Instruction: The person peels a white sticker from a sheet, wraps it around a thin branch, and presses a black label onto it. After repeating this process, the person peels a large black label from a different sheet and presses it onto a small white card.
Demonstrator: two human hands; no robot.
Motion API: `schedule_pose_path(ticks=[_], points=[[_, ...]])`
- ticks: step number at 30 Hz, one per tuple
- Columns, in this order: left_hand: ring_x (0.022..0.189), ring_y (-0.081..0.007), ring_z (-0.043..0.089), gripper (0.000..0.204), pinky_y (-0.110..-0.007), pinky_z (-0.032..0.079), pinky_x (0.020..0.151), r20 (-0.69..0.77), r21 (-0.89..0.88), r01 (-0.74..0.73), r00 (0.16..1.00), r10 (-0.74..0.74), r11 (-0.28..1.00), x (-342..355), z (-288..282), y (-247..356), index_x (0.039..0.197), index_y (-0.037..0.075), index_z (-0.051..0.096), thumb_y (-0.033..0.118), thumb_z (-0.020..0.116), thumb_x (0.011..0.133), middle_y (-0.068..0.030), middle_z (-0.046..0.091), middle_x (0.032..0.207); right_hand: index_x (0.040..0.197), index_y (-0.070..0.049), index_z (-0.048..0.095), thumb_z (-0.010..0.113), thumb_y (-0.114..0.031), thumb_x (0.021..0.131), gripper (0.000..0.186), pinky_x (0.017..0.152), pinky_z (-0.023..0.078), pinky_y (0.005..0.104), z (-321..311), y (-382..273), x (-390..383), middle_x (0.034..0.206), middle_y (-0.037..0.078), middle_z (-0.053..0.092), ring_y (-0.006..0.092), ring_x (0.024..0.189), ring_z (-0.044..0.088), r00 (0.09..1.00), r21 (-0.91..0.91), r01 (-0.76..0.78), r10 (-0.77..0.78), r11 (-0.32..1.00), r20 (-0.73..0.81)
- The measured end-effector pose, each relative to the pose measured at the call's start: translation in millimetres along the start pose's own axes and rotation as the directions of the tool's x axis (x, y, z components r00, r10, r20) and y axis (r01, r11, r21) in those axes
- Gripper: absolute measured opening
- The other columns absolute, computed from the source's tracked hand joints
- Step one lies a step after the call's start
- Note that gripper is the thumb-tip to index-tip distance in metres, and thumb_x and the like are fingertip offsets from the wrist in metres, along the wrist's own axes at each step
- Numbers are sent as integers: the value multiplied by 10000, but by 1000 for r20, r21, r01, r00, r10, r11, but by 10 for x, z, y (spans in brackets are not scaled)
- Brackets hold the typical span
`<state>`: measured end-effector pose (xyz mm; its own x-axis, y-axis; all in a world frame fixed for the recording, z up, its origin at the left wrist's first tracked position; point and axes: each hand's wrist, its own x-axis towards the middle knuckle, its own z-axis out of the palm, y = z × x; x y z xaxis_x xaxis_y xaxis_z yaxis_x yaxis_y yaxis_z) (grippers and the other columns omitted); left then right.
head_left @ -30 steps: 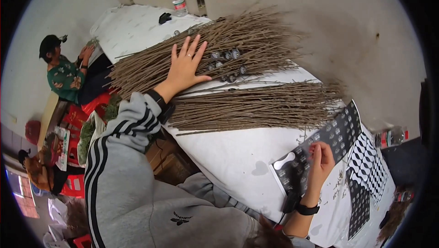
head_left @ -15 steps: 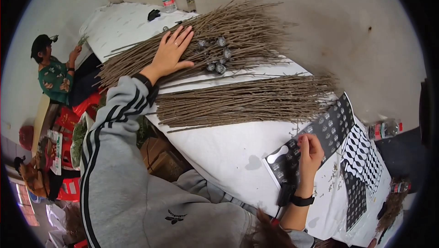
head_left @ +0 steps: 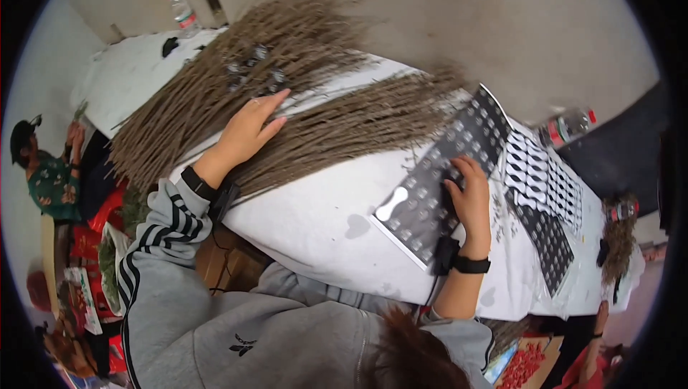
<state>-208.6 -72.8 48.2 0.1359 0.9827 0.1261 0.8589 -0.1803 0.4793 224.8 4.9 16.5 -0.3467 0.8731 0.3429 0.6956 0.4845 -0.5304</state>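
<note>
Twigs [head_left: 344, 120] lie beneath a loosely spread left hand [head_left: 247, 131]; the right hand [head_left: 469, 199], thumb parted from fingers, perhaps touches a dark patterned sheet [head_left: 423, 210].

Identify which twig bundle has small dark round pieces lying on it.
The upper-left bundle, farther from the right hand: dark round pieces lie on it, while none show on the other bundle, which lies nearer that hand.

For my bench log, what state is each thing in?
Left hand: open, fingers extended
Right hand: open, fingers bent
Left twigs: lying down
Right twigs: lying down
Nearer dark sheet: spread out
Black-and-white sheet: spread out
Left bottle: upright, capped
Upper right bottle: capped
</note>
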Motion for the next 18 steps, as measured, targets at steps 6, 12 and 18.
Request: schedule_pose_path(ticks=[6,12,18], points=[[1185,-386,466,938,-489,321,1029,18,289,138,989,-150,947,-21,420,284,1409,12,355,505,758,719,-203,469,1350,1092,-6,637,751,-21,700,408,910,483,374,-159,149,-122,1203,165,597,353,1090,578,982,21,-105,100,994,160],[1160,-389,459,1051,-486,338,992,-12,308,93,995,-94,947,-3,460,275,1360,-51,377,521,825,601,-244,485,1298,1015,5,647,697,15,736,284,840,495,382,-135,-30,-113,1095,170,625,350,1001,606,967,34,81,-87,996,238],[1198,-399,433,995,-490,323,1013,-30,286,131,991,-128,949,-105,547,425,1377,-50,348,423,815,637,-247,452,1326,964,6,616,572,69,811,171,754,490,373,-49,69,-80,916,183,621,354,861,616,985,72,94,-104,993,140]])
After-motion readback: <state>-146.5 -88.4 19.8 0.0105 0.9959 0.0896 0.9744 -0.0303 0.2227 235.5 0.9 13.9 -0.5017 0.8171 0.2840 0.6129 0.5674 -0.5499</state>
